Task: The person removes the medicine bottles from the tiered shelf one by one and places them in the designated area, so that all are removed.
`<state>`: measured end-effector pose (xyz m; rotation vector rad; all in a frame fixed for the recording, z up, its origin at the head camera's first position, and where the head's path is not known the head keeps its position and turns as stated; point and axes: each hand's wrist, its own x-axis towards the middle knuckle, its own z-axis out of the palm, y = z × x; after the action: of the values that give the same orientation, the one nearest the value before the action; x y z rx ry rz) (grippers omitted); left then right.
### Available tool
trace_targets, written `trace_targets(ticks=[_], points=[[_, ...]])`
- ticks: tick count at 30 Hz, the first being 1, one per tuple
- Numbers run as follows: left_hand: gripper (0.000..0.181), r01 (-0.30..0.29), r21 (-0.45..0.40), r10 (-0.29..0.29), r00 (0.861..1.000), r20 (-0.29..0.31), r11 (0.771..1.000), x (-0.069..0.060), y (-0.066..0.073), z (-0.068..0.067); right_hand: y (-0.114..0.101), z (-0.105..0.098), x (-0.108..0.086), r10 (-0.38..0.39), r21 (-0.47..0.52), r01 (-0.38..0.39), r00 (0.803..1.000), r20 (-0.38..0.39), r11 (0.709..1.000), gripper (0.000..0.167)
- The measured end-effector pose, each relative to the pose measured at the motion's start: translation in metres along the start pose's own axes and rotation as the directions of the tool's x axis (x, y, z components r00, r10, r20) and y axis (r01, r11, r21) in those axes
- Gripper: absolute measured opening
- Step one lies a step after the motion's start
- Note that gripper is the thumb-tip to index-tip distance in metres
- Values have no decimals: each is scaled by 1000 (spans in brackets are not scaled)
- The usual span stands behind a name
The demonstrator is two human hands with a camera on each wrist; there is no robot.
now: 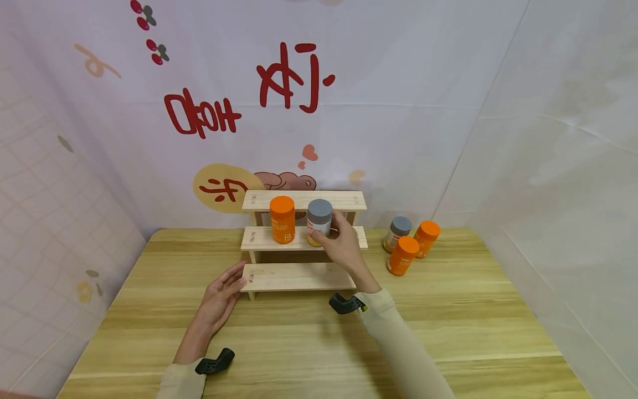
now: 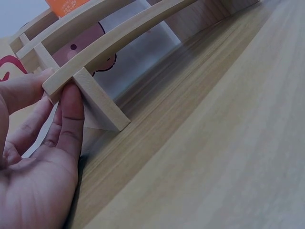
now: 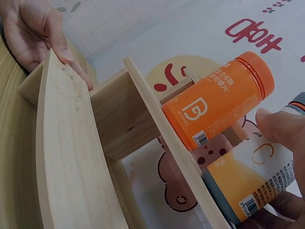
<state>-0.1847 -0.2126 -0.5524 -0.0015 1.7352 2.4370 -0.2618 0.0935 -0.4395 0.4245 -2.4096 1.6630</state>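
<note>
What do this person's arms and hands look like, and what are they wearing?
The left hand and right hand are gloveless. The left sleeve and right sleeve are plain pale beige. A black, angular piece dotted with small marks sits at each wrist: left piece, right piece.

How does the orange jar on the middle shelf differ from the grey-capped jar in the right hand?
The orange jar has an orange body and lid; the grey-capped jar has a grey lid and white-and-yellow label. The right hand grips the grey-capped jar, not the orange jar. Both are cylindrical.
</note>
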Motion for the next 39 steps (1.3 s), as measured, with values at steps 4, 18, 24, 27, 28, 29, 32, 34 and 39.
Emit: trace_targets(ticks=[4,18,24,27,28,29,32,34,39], points=[[70,-1,-1,1,1000,3,1000,0,0,0,-2,-3,-1,1,24,-1,1000,9,1000,59],[71,4,2,-4,1000,-2,1000,0,1,0,-20,-18,-15,32,61,-34,999,37,998,62],[70,-2,2,2,1000,-2,1000,0,1,1,-6,-27,-19,-5,93,1,999,43,996,60],[70,-4,4,4,1000,0,1000,0,1,1,-5,-31,-22,-27,103,23,999,40,994,58],[70,-6,5,6,1000,1,1000,0,1,1,-5,-33,-23,-32,104,27,999,38,994,58],[71,-6,5,6,1000,3,1000,0,1,1,-5,-35,-24,-34,104,30,999,37,994,58],[71,-6,3,6,1000,6,1000,0,0,1,-5,-40,-29,-36,102,32,999,34,994,59],[71,-5,1,5,1000,7,1000,1,0,1,-5,-44,-33,-25,91,21,999,36,996,60],[71,-3,-5,3,1000,5,1000,0,0,0,-4,-54,-40,-11,51,9,999,35,999,58]])
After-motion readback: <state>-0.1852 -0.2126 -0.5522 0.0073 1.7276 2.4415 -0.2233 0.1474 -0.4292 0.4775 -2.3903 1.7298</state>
